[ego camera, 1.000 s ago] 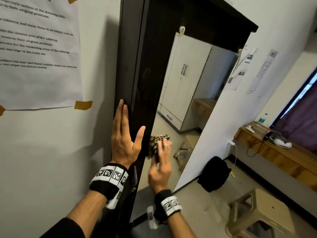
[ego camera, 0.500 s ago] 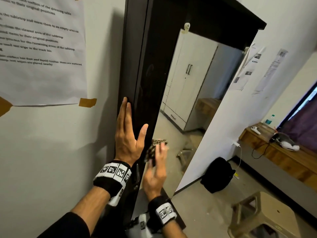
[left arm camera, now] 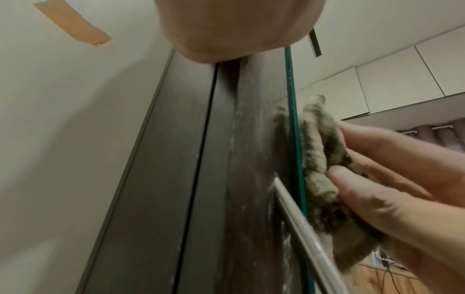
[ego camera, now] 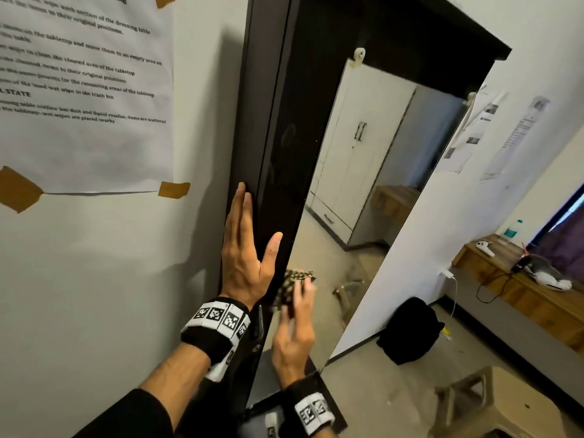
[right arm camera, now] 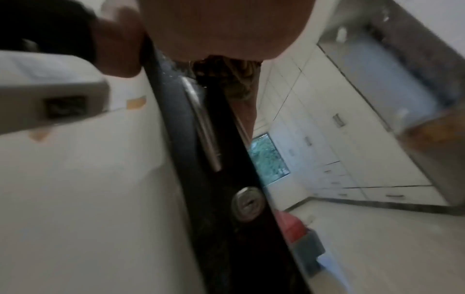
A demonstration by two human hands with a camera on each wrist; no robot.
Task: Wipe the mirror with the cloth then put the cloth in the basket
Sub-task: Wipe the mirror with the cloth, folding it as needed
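Note:
The tall mirror (ego camera: 363, 184) is set in a dark wardrobe door. My right hand (ego camera: 297, 330) holds a brown patterned cloth (ego camera: 292, 287) against the glass low down, close to the mirror's left edge. In the left wrist view the cloth (left arm camera: 317, 159) bunches in folds between the thumb and fingers of my right hand (left arm camera: 390, 179). My left hand (ego camera: 245, 257) lies flat on the door's dark left edge, fingers straight and thumb spread. The right wrist view shows only a strip of the cloth (right arm camera: 236, 85) under the palm. No basket is in view.
A metal door handle (right arm camera: 201, 123) and a keyhole (right arm camera: 247, 203) sit just left of the glass. A taped paper sheet (ego camera: 85, 90) hangs on the wall at left. A black bag (ego camera: 410, 330), a plastic stool (ego camera: 499, 403) and a wooden shelf (ego camera: 521, 295) stand to the right.
My right hand has slid the cloth a little down the glass near the mirror's left edge. The left hand has stayed flat on the door edge.

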